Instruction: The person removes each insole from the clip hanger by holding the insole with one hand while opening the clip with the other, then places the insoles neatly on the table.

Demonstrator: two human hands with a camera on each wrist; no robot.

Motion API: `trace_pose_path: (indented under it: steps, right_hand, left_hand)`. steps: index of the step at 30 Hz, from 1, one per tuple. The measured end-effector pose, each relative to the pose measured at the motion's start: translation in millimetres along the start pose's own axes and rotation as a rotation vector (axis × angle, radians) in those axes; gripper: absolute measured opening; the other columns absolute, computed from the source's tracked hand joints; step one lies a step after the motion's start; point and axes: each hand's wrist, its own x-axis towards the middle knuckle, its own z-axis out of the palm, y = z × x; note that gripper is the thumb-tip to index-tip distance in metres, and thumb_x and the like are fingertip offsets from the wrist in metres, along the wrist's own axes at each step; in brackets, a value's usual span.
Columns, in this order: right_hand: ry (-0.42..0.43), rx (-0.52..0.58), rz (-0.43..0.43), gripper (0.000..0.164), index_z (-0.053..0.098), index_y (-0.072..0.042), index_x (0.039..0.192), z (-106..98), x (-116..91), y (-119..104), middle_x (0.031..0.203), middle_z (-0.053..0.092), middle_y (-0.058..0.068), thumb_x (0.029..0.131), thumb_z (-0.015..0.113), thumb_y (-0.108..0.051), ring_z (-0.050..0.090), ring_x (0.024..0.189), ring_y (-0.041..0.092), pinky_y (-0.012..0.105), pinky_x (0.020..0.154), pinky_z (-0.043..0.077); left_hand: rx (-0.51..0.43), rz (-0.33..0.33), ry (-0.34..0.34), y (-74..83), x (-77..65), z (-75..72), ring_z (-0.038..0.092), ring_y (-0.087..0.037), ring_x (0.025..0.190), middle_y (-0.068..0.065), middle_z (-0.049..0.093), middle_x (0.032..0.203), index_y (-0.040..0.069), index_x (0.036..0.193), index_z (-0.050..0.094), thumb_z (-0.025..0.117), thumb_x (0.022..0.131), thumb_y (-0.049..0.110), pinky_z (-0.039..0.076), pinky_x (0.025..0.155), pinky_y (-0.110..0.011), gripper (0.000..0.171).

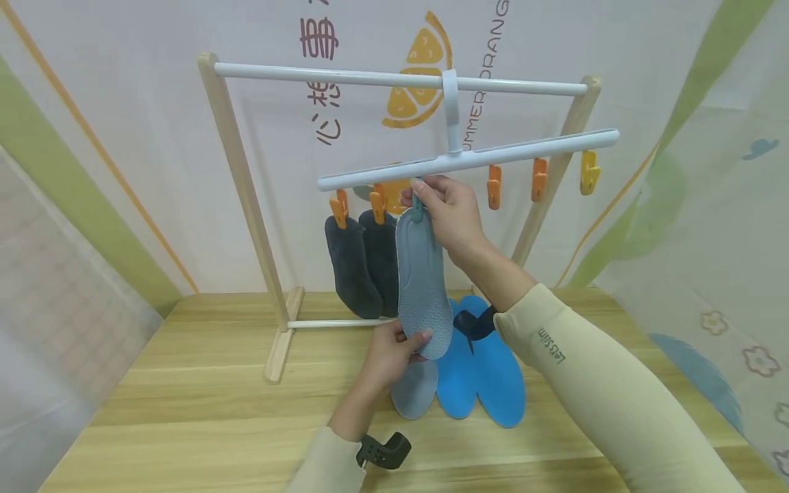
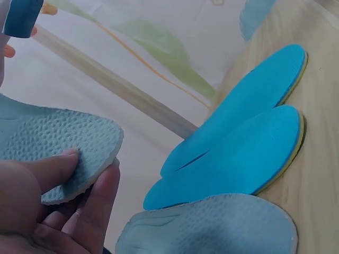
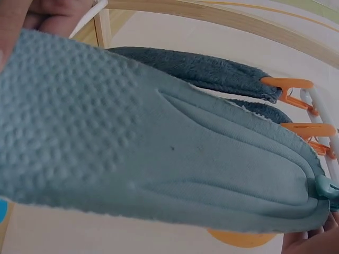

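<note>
A grey-blue insole (image 1: pixel 424 281) with a dimpled surface hangs upright below the white hanger (image 1: pixel 518 157). My left hand (image 1: pixel 390 352) pinches its lower end, thumb on the dimpled face and fingers behind. At the top, my right hand (image 1: pixel 457 216) pinches a teal clip (image 1: pixel 417 205); in the right wrist view the teal clip (image 3: pixel 327 188) sits over the insole's end. Two dark insoles (image 1: pixel 353 270) hang to the left from orange clips (image 1: pixel 340 209). On the table behind my left hand lie another grey insole (image 2: pixel 212 227) and two blue insoles (image 2: pixel 228 164).
Two orange clips (image 1: pixel 539 179) and a yellow clip (image 1: pixel 589 172) dangle from the hanger's right side. The hanger hooks over the top rail (image 1: pixel 345 74) of a wooden-legged rack (image 1: pixel 246 185) on the wooden table (image 1: pixel 203 411). A printed curtain (image 1: pixel 696 205) surrounds the table.
</note>
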Motion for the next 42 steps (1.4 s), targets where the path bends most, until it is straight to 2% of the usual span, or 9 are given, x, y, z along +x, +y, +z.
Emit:
trace_pose_path:
  steps: [7, 15, 23, 27, 32, 42]
  right_hand:
    - [0.004, 0.008, -0.003, 0.038, 0.06, 0.001, 0.122, 0.9, 3.6, 1.2, 0.101, 0.07, 0.012, 0.096, 0.058, -0.027, 0.069, 0.097, 0.018, 0.029, 0.092, 0.054]
    - [0.012, -0.013, 0.041, 0.039, 0.06, -0.001, 0.123, -1.2, 3.0, 1.2, 0.103, 0.07, 0.012, 0.096, 0.057, -0.029, 0.069, 0.098, 0.017, 0.029, 0.093, 0.053]
    - [0.009, -0.05, 0.061, 0.039, 0.06, -0.003, 0.123, -0.3, 0.4, -2.4, 0.104, 0.07, 0.01, 0.097, 0.056, -0.031, 0.068, 0.1, 0.015, 0.03, 0.095, 0.052]
    - [0.003, -0.03, 0.073, 0.039, 0.059, -0.003, 0.124, 0.5, -0.9, -3.8, 0.105, 0.07, 0.01, 0.097, 0.056, -0.03, 0.068, 0.1, 0.016, 0.032, 0.095, 0.053]
    - [-0.009, -0.011, 0.067, 0.04, 0.058, -0.003, 0.125, 0.7, 0.1, -3.5, 0.106, 0.068, 0.011, 0.097, 0.056, -0.03, 0.067, 0.102, 0.017, 0.031, 0.095, 0.053]
    - [-0.013, -0.049, 0.047, 0.041, 0.056, -0.006, 0.13, 0.0, 0.2, -2.4, 0.109, 0.069, 0.01, 0.097, 0.055, -0.03, 0.066, 0.102, 0.016, 0.028, 0.095, 0.052]
  left_hand:
    - [0.048, 0.013, 0.021, 4.2, -15.5, -7.8, 0.068, -0.016, 0.083, -0.021, 0.07, 0.101, -0.005, 0.112, 0.063, 0.065, 0.091, 0.015, 0.06, 0.069, -0.031, 0.029]
    - [0.077, 0.027, -0.001, 5.9, -26.7, -12.1, 0.07, -0.018, 0.083, -0.021, 0.071, 0.1, -0.005, 0.11, 0.064, 0.066, 0.09, 0.014, 0.06, 0.068, -0.03, 0.028]
    - [0.088, -0.006, -0.011, 11.3, -43.6, -18.1, 0.071, -0.02, 0.086, -0.02, 0.072, 0.099, -0.007, 0.11, 0.064, 0.067, 0.09, 0.017, 0.06, 0.068, -0.031, 0.032]
    - [0.091, -0.016, -0.025, 11.4, -51.5, -22.5, 0.07, -0.019, 0.087, -0.02, 0.072, 0.1, -0.007, 0.111, 0.064, 0.067, 0.09, 0.018, 0.06, 0.069, -0.031, 0.033]
    - [0.089, -0.039, -0.037, 7.5, -62.5, -29.9, 0.07, -0.017, 0.085, -0.021, 0.071, 0.1, -0.009, 0.113, 0.062, 0.067, 0.089, 0.017, 0.06, 0.068, -0.029, 0.035]
    - [0.106, -0.073, -0.052, -10.7, -79.3, -50.3, 0.071, -0.024, 0.086, -0.022, 0.071, 0.098, -0.011, 0.112, 0.06, 0.067, 0.089, 0.016, 0.06, 0.068, -0.028, 0.036]
